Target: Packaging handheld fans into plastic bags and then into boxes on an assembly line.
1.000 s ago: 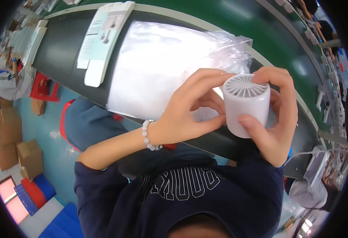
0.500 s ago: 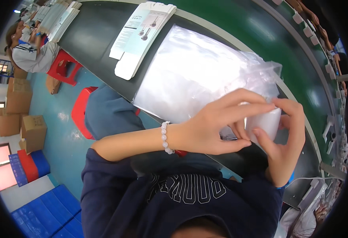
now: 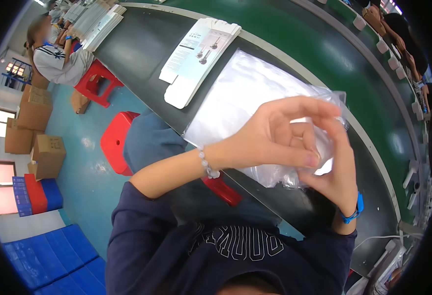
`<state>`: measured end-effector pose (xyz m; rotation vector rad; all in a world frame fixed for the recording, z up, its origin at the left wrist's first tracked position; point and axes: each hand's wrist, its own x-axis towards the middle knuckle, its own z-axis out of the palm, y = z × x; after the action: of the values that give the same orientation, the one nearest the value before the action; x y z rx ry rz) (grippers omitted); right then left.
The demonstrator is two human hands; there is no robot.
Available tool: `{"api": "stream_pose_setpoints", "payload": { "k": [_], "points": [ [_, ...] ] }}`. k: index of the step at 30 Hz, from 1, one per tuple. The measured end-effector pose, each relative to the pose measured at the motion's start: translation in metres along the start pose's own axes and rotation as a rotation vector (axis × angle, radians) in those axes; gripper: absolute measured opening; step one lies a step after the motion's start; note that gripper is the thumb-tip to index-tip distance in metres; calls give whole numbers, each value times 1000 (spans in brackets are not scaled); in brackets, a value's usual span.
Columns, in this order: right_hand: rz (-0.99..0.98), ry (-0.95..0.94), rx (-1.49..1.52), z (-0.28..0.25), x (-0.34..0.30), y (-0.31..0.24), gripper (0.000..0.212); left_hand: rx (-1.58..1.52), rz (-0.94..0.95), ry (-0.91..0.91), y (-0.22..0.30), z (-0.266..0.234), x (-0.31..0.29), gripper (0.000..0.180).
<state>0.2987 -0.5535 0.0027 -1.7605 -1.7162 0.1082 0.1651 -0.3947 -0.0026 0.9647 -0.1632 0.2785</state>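
A smooth white rounded object (image 3: pixel 326 146) is held between my two hands above the table; its kind cannot be made out, as fingers hide most of it. My left hand (image 3: pixel 287 135), with a bead bracelet, comes from the left, its fingers curled and its thumb against the object's near side. Around the far right side curve the fingers and thumb of my right hand (image 3: pixel 341 164), which wears a blue wristband. The index fingertips of both hands meet at the top. Beneath lies a stack of clear plastic bags (image 3: pixel 245 88), crumpled at its right end.
Flattened printed cartons (image 3: pixel 201 56) lie beyond the bags on the dark table (image 3: pixel 137 59). A green conveyor belt (image 3: pixel 319 59) runs along the far side. Red stools (image 3: pixel 117 140), brown boxes (image 3: pixel 48 155) and blue bins (image 3: pixel 53 255) stand at left. Another person (image 3: pixel 61 61) sits far left.
The whole view has shifted, so table and cartons appear farther right and lower. My left fingers have curled more and my right hand has turned, covering more of the white object.
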Motion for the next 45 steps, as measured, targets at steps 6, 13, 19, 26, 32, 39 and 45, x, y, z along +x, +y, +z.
{"api": "stream_pose_setpoints", "payload": {
  "k": [6,13,19,26,32,39,45],
  "points": [
    [191,422,327,-42,18,42,42,1720,475,83,44,-98,28,49],
    [621,844,97,-113,25,196,38,2320,180,586,57,-205,5,83],
    [909,691,-477,-83,-2,338,69,1997,-503,679,47,-209,9,126],
    [773,716,-566,-72,10,341,71,2035,-565,713,56,-215,12,128],
    [623,772,-575,-80,13,331,65,1965,-561,760,56,-209,12,128],
    [883,413,-572,-35,24,277,96,1980,-322,818,58,-204,7,124],
    [911,455,-338,-12,35,280,92,1921,249,700,54,-160,19,113]
  ]
}}
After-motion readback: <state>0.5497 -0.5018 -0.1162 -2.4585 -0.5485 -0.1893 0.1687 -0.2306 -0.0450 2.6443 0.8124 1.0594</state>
